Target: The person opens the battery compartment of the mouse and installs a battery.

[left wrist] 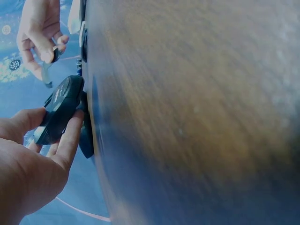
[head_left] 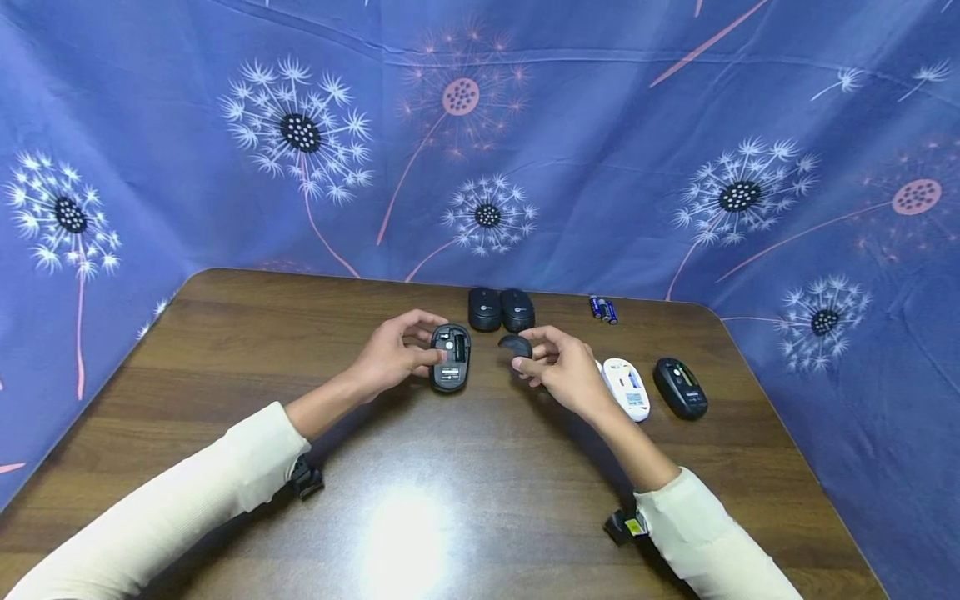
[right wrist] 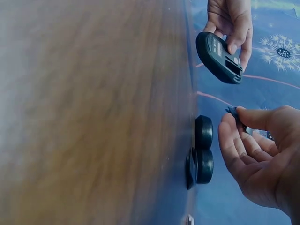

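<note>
My left hand (head_left: 386, 357) grips a black computer mouse (head_left: 451, 377) by its sides, thumb on the underside, which faces up. Its battery compartment is uncovered and looks dark inside. In the right wrist view the same mouse (right wrist: 216, 54) is held up off the table. A short way to the right, my right hand (head_left: 568, 372) pinches a small, curved black battery cover (head_left: 514, 344) between thumb and fingers. A gap separates cover and mouse. Part of the cover is hidden by the thumb in the right wrist view.
Two black mice (head_left: 485, 310) stand side by side behind the hands. Several blue batteries (head_left: 603, 309) lie at the back right. Right of my right hand, a white mouse (head_left: 630, 402) and another black mouse (head_left: 681, 392) lie underside up, batteries showing. A patterned blue cloth hangs behind the table (head_left: 315, 533).
</note>
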The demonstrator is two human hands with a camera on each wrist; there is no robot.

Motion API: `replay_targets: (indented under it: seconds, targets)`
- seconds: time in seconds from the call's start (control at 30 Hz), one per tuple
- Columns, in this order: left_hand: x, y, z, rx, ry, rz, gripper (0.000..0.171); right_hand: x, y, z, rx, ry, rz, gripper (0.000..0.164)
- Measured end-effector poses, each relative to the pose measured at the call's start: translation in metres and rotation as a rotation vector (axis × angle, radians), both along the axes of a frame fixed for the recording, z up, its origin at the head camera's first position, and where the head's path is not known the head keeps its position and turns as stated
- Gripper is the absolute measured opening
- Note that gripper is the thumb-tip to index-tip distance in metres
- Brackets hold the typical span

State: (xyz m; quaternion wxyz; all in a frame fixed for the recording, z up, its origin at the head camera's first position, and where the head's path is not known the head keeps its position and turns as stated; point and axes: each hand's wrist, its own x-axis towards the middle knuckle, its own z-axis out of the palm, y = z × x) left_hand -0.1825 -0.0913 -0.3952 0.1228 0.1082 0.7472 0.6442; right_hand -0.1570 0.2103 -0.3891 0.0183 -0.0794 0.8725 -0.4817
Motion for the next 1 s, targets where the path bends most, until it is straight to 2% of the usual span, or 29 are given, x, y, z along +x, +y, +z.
replay_targets:
  seconds: [0.17,0.5,1.0]
  targets:
    - [0.0,-0.002,0.0,0.0,0.002,-0.004,0.055,0.004,0.006,-0.001,0.071,-0.049,-0.014,0.042]
    - [0.0,-0.005,-0.001,-0.002,-0.009,-0.011,0.056,0.016,0.019,-0.003,0.14,-0.141,0.01,0.044]
    - [-0.001,-0.009,0.0,0.018,-0.04,-0.005,0.058,0.035,0.039,-0.002,0.126,-0.185,0.011,0.045]
